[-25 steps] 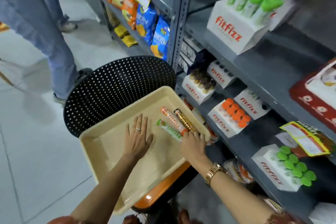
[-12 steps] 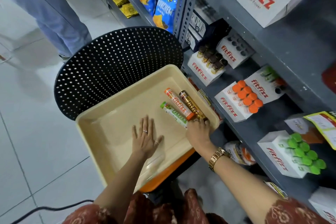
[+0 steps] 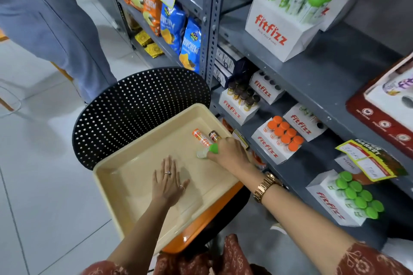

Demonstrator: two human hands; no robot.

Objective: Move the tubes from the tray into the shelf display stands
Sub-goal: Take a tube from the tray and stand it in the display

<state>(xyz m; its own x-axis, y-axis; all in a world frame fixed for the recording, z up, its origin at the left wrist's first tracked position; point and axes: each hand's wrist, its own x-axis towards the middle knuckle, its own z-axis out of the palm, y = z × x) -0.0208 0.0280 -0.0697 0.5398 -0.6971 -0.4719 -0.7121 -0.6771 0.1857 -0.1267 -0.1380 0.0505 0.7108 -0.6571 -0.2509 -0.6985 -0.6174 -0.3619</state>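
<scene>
A beige tray (image 3: 125,176) rests on an orange chair seat. My left hand (image 3: 168,182) lies flat and spread on the tray's floor. My right hand (image 3: 230,152) is closed around a green-capped tube (image 3: 209,150), lifted at the tray's right side, its cap sticking out of my fist. An orange tube (image 3: 200,137) and a brown tube (image 3: 214,136) lie in the tray's far right corner. White fitfizz display stands sit on the grey shelves: one with brown-capped tubes (image 3: 240,101), one with orange caps (image 3: 280,138), one with green caps (image 3: 348,196).
The chair's black perforated backrest (image 3: 138,105) rises behind the tray. A person in blue jeans (image 3: 55,29) stands on the tiled floor at the left. Snack bags (image 3: 174,27) hang left of the grey shelf post (image 3: 210,22). A taller green-capped stand (image 3: 288,18) occupies the upper shelf.
My right hand has closed on the green-capped tube and raised it off the tray floor. The left hand stays flat on the tray. The camera has tilted up.
</scene>
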